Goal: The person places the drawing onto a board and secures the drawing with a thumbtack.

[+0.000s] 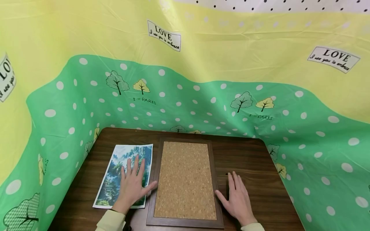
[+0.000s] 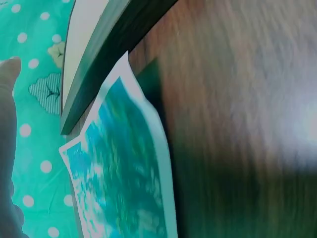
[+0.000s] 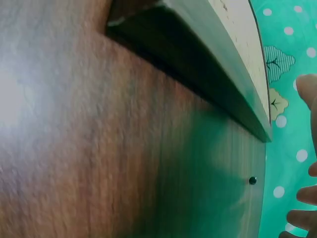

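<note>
A corkboard [image 1: 185, 179] in a dark brown frame lies in the middle of the wooden table. To its left is a printed landscape picture [image 1: 108, 179] of blue mountains and green trees, with a white border. My left hand [image 1: 132, 186] is spread over the picture with straight fingers, its thumb reaching towards the board's left frame edge. My right hand [image 1: 238, 202] is flat at the board's right side, fingers extended and thumb beside the frame. Neither hand holds anything. A small dark round thing [image 3: 253, 180] sits on the table just beyond the right fingertips.
The dark wood-grain table [image 1: 242, 154] has rounded far corners. A green and yellow curtain [image 1: 199, 106] with white dots and printed trees hangs around its back and sides. In the left wrist view, the picture's edge [image 2: 166, 163] bends up slightly.
</note>
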Motion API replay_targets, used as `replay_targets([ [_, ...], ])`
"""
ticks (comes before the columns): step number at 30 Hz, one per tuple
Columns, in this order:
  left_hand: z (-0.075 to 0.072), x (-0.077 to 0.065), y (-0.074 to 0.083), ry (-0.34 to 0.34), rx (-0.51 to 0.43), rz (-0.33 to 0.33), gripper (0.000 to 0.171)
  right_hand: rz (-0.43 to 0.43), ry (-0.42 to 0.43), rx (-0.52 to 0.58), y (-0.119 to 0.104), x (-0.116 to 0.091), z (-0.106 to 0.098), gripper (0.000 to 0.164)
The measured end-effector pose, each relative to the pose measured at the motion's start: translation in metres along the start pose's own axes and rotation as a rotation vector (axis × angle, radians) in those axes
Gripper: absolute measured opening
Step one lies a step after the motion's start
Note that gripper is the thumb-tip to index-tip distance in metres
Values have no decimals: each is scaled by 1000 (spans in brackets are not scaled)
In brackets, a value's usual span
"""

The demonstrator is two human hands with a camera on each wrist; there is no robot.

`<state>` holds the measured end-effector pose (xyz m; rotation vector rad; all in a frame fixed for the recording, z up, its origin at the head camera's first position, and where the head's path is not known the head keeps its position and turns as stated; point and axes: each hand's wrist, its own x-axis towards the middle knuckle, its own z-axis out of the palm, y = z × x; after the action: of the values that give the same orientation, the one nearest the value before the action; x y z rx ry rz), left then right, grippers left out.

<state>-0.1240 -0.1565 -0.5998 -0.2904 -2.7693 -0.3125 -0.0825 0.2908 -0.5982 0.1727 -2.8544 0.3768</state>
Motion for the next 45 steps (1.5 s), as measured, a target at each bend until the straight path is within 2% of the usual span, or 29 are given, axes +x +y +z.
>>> replay_targets([
  [5, -5, 2, -12, -3, 17, -31, 112, 53, -23, 27, 8, 2, -1, 89],
  [11, -10, 2, -28, -51, -4, -98, 109, 120, -46, 51, 21, 4, -2, 85],
  [16, -16, 2, -43, -83, 12, -146, 107, 174, -102, 95, 32, 7, -3, 80],
  [25, -24, 2, -69, -67, 39, -210, 101, 226, -169, 146, 49, 9, -3, 73],
  [30, -29, 0, -84, -123, 8, -319, 100, 222, -161, 138, 53, 12, -2, 70],
  [39, -30, -4, -107, -245, -78, -585, 92, 221, -112, 178, 61, 24, 1, 63],
  [42, -29, -5, -111, -251, -110, -633, 83, 215, -102, 192, 61, 27, 2, 62],
  [45, -30, -5, -112, -264, -131, -651, 74, 205, -94, 202, 60, 28, 2, 61],
])
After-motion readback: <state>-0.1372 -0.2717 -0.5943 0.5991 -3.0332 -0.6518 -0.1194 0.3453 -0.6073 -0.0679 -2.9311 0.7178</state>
